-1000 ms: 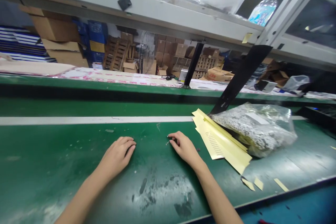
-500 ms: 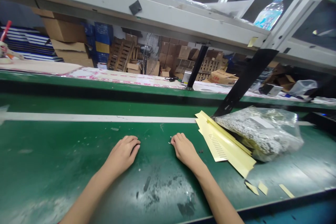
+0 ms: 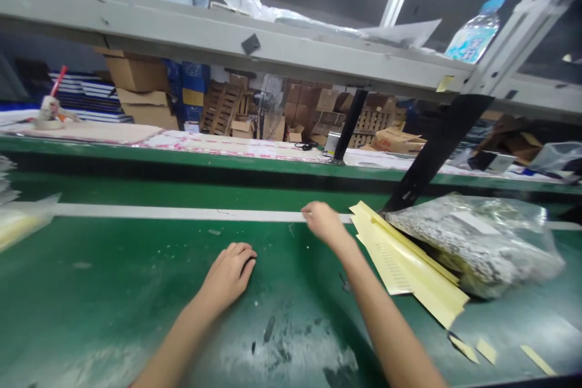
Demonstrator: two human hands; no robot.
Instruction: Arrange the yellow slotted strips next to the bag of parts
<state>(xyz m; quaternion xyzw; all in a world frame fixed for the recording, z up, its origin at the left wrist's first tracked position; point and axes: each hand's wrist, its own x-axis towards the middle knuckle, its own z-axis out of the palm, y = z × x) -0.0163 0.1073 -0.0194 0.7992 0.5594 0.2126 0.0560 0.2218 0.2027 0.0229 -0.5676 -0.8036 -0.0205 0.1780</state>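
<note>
Hands are both empty, as far as we see: our left hand [image 3: 230, 273] lies flat and relaxed on the green belt [image 3: 113, 267]; our right hand [image 3: 324, 221] reaches to the white stripe [image 3: 159, 213], fingers loosely curled, beside the yellow strips [image 3: 404, 260]. Nothing is picked up yet. The belt is open on our left; the screw bag [image 3: 473, 242] and black bracket [image 3: 436, 154] crowd our right.

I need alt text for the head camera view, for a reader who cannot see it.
A person's left hand rests flat on a green belt while the right hand reaches forward near yellow paper strips. A clear bag of small parts lies on the strips.
</note>
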